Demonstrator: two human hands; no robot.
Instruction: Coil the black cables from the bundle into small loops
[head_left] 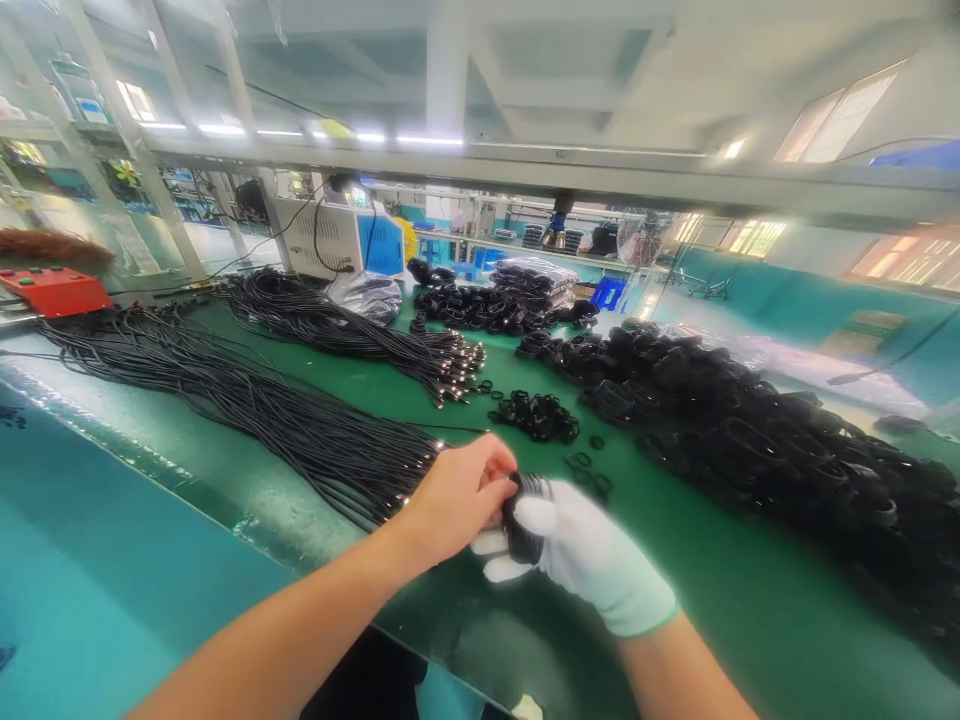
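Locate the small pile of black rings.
In the head view, the pile lies just right of centre on the green tabletop, beyond the gloved right hand, left of the large black heap.

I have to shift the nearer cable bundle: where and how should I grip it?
Probably around the nearer cable bundle, just behind its metal tips, two-handed, from the near edge of the table: its strands run side by side there, spread wide.

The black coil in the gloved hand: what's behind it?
The right hand wraps the black coil, gloved fingertips showing past its left side. Finger parts directly behind are covered and can't be seen.
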